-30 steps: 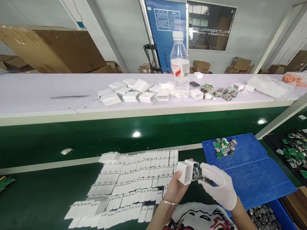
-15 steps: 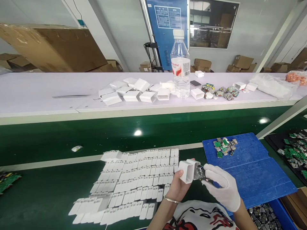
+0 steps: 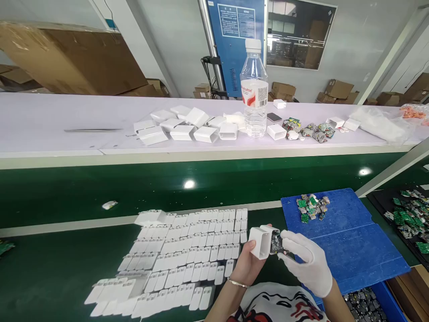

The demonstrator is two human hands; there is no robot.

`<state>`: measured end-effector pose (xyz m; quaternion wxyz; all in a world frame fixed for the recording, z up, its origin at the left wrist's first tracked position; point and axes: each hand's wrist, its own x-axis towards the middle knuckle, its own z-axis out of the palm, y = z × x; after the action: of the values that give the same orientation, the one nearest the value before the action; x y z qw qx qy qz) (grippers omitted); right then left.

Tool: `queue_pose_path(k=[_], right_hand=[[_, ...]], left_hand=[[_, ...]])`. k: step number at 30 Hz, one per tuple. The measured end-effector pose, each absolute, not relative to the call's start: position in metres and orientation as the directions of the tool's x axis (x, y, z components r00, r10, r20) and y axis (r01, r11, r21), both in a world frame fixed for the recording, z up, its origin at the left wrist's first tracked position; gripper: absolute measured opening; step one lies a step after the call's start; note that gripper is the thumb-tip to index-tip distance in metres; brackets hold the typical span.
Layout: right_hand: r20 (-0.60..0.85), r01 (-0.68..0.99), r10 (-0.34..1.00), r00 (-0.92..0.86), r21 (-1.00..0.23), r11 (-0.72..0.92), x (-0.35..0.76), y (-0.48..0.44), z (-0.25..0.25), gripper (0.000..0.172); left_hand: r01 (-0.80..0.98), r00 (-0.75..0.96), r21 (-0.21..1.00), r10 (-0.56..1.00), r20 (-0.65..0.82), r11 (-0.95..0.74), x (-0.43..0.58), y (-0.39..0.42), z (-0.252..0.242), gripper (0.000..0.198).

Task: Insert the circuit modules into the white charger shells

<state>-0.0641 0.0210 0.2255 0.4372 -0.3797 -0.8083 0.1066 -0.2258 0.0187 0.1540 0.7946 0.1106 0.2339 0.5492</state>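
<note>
Fingers (image 3: 252, 245) of the bare left hand (image 3: 248, 264) are wrapping around a small white rectangular plastic housing (image 3: 263, 240), thumb pressing on its near face, holding it just right of centre in the lower part of the frame. Fingers of the white-gloved right hand (image 3: 310, 264) are pinching a small dark circuit module (image 3: 276, 243) and holding it at the open end of the housing; whether it is partly inside cannot be told.

That housing is looking light, stiff and thin-walled, with smooth glossy sides that are likely slippery, so gripping across its flat broad faces, as the left hand is doing, seems the surest hold. Squeezing hard near the open mouth could flex the wall. The module is looking light too, but fragile, with small parts standing off it, so taking it by its edges or its outer end is seeming safer than pressing on the components.

Below and left of the hands, rows of flat white plastic covers (image 3: 187, 255) are lying on the dark green counter (image 3: 67, 264). To the right, a blue plastic tray (image 3: 351, 241) is carrying a small heap of green circuit boards (image 3: 311, 207). Across the upper middle of the frame, a clear plastic water bottle with a white cap (image 3: 254, 89) is standing on a white shelf (image 3: 50, 125) among loose white plastic housings (image 3: 187, 127)
</note>
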Motion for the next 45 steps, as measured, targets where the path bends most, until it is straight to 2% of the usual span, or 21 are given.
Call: queue_pose_path(k=[8,11,18,21,30,41,45], right_hand=[[0.717,0.518,0.612,-0.334,-0.403,0.755,-0.066,0.026,0.226,0.048],[0.716,0.5,0.612,-0.335,-0.416,0.76,-0.066,0.026,0.227,0.049],[0.551,0.404,0.813,-0.188,-0.711,0.575,-0.05,0.021,0.215,0.033],[0.54,0.371,0.823,-0.177,-0.738,0.564,-0.05,0.019,0.216,0.033],[0.643,0.5,0.71,-0.288,-0.531,0.684,-0.061,0.022,0.219,0.034],[0.663,0.506,0.673,-0.328,-0.479,0.718,-0.064,0.02,0.221,0.04],[0.693,0.539,0.63,-0.35,-0.402,0.741,-0.07,0.02,0.225,0.041]], left_hand=[[-0.805,0.271,0.475,0.932,-0.24,0.357,-0.227,0.019,0.147,0.067],[-0.795,0.259,0.5,0.937,-0.234,0.344,-0.228,0.019,0.148,0.065],[-0.845,0.261,0.415,0.938,-0.229,0.337,-0.228,0.02,0.154,0.065],[-0.845,0.271,0.411,0.936,-0.224,0.343,-0.227,0.02,0.154,0.065],[-0.849,0.246,0.406,0.933,-0.263,0.338,-0.226,0.018,0.144,0.058],[-0.83,0.284,0.43,0.933,-0.222,0.355,-0.227,0.017,0.145,0.058],[-0.81,0.276,0.473,0.937,-0.216,0.348,-0.228,0.016,0.143,0.06]])
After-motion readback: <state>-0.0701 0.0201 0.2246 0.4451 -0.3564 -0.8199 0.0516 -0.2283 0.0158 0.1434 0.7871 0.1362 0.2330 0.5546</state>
